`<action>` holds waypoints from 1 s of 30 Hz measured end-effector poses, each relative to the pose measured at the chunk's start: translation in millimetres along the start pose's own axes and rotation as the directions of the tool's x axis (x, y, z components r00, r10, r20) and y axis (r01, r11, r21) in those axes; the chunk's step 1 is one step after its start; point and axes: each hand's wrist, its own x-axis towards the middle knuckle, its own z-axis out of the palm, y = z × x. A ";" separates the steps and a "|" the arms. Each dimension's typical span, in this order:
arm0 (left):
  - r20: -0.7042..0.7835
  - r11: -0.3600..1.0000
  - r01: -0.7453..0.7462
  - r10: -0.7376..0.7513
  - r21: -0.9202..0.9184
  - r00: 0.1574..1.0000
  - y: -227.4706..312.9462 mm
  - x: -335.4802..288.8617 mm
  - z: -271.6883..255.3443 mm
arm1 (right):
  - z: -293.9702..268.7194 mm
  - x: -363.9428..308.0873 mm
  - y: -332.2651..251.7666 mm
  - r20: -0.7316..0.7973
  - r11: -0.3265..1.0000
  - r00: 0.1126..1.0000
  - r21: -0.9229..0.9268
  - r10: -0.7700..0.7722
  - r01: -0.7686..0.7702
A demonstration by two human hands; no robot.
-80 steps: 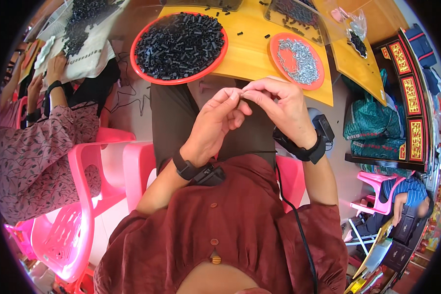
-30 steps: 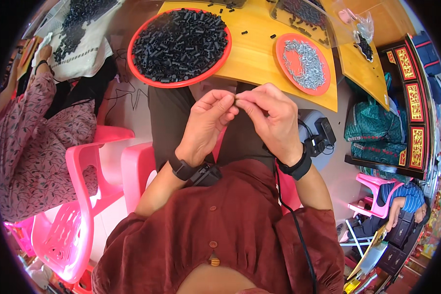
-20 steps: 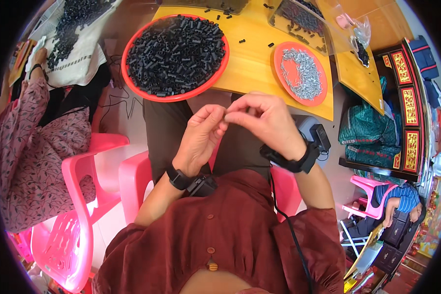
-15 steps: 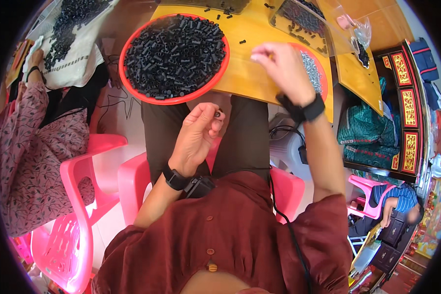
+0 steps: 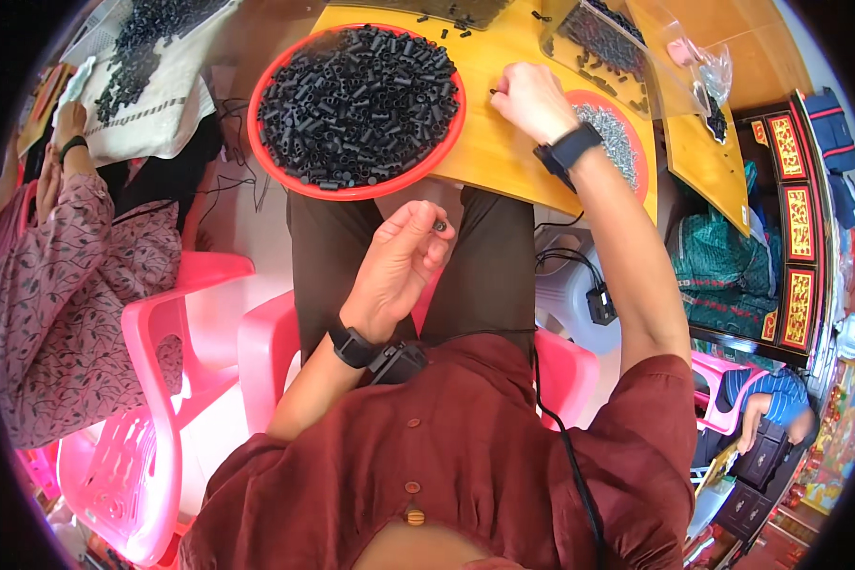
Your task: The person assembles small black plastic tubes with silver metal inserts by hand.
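My left hand (image 5: 397,271) is above my lap, thumb and fingers pinched on a small black tube (image 5: 439,226). The tube's round end, with a metallic-looking centre, faces outward. Over the yellow table my right hand (image 5: 534,99) is curled closed, its fingertips hidden beneath it. A small black piece (image 5: 493,92) shows right at its left edge; whether the fingers touch it I cannot tell. To the left, a red round basin (image 5: 254,123) is heaped with short black tubes (image 5: 356,109). By my right wrist sits a red tray (image 5: 641,190) of small silvery metal parts (image 5: 610,133).
A clear plastic box (image 5: 594,57) with more black pieces stands at the back right of the yellow table (image 5: 489,161). Another person (image 5: 76,256) sits at the left beside a white cloth (image 5: 157,119) with black pieces. Pink chairs (image 5: 152,418) and black cables (image 5: 579,261) are nearby.
My right hand has gone from partly spread to curled, and sits slightly higher, beside the loose black piece. My left hand keeps its pinch on the tube. The whole view has shifted slightly.
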 end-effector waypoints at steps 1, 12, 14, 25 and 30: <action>-0.001 1.000 0.000 0.000 0.002 1.000 -0.3 -0.1 0.6 | -3.6 -9.7 -0.5 -0.099 0.992 0.995 0.118 -0.032 0.044; -0.065 0.980 -0.136 0.147 0.144 0.987 -4.7 -1.3 7.3 | -33.4 -159.1 -91.2 0.095 0.343 0.989 0.931 0.109 -0.127; -0.051 0.980 -0.133 0.142 0.148 0.989 -4.0 -3.9 13.4 | -26.9 -165.2 -89.8 -0.178 0.581 0.982 0.807 0.069 0.105; 0.064 0.976 -0.156 0.148 0.154 0.987 -8.3 -18.8 27.8 | -36.4 -189.9 -112.3 -0.428 0.792 0.904 0.546 -0.017 0.273; 0.147 0.999 0.005 0.001 -0.044 0.989 -14.1 -20.2 26.8 | -36.8 -188.9 -116.0 -0.425 0.740 0.899 0.637 0.105 0.214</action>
